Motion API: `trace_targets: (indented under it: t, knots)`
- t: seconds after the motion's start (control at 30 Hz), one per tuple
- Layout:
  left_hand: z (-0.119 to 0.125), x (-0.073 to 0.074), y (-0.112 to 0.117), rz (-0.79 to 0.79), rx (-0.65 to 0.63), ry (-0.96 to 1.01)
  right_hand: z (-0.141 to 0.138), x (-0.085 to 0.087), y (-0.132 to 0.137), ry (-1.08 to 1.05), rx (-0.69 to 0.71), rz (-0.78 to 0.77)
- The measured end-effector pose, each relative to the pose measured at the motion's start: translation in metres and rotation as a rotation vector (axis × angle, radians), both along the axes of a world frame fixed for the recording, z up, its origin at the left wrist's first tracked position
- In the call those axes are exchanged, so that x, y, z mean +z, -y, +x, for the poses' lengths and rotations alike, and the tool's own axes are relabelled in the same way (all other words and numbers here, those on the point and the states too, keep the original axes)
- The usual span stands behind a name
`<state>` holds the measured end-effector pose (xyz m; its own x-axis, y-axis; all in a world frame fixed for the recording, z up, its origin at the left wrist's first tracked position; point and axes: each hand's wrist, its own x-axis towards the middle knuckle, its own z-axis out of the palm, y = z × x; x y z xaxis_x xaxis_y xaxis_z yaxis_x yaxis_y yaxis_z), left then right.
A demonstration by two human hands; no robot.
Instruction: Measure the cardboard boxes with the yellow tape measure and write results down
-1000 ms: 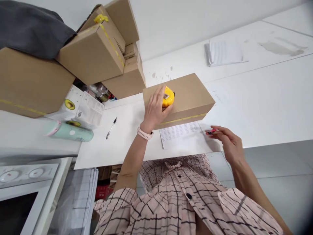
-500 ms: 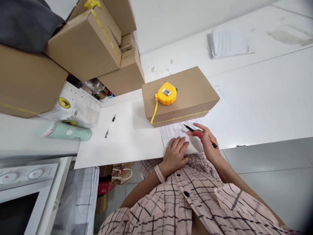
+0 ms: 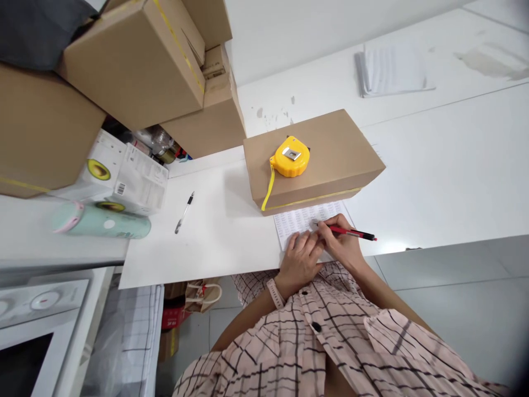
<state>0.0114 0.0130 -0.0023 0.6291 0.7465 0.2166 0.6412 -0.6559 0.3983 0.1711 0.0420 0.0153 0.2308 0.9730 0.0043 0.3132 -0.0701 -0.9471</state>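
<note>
My right hand [image 3: 345, 242] grips a red and black pen [image 3: 351, 231], its tip at the sheet of paper [image 3: 295, 221] covered with rows of writing. Flat on the lower part of that sheet lies my left hand [image 3: 303, 255], fingers stretched out and holding nothing. Just beyond both hands a closed brown cardboard box [image 3: 330, 149] covers the sheet's far edge. On top of the box rests a yellow tape measure [image 3: 291, 157] with its strap hanging over the front side.
A second pen [image 3: 184, 213] lies on the white table [image 3: 215, 242] to the left. Further left are a mint-green bottle [image 3: 119, 220], an avocado-printed carton [image 3: 138, 179] and stacked cardboard boxes [image 3: 136, 66]. A stack of papers [image 3: 394, 71] sits at the back right.
My right hand has turned the pen and brought its tip down to the paper, close to my left hand. My left hand stays flat; the whole view has shifted slightly.
</note>
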Motion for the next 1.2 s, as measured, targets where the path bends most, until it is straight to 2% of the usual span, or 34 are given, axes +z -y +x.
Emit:
trace_targets:
  t: [0.17,0.33,1.2]
  knots:
    - [-0.0010,-0.0052,-0.0001,0.166,0.012,-0.102,-0.0017,-0.0059,-0.0028,0.050,-0.059,0.066]
    - [-0.0015,-0.0093,0.0002,0.284,0.023,-0.160,-0.0008,-0.0070,-0.0028,0.100,-0.024,0.060]
    - [-0.0010,-0.0101,0.0001,0.268,0.022,-0.134,-0.0029,-0.0030,-0.0050,0.135,-0.019,0.053]
